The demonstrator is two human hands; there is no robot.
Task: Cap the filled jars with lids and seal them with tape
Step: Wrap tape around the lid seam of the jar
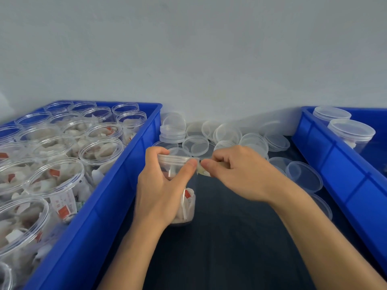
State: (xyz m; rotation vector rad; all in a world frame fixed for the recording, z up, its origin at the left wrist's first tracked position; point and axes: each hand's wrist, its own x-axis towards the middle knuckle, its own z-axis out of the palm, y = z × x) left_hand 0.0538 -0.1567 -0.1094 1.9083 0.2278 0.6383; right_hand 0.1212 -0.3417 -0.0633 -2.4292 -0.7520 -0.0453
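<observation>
A dark surface [230, 237] runs to a pale wall. At centre the left hand [161, 189] grips a lidded jar [184, 206] of packets; the right hand [236, 172] pinches tape [202, 170] at its rim, so sealing looks underway. The left crate [117, 185] holds many uncapped jars, the right crate [326, 164] capped ones; loose lids [195, 144] lie behind.

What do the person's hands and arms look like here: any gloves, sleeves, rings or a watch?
Both are bare. The left hand and right hand wear no gloves, and no rings show on the visible fingers. Both forearms are uncovered as far as the bottom edge of the frame, with no sleeve, watch or wristband in view. The fingernails look short and unpainted.
</observation>
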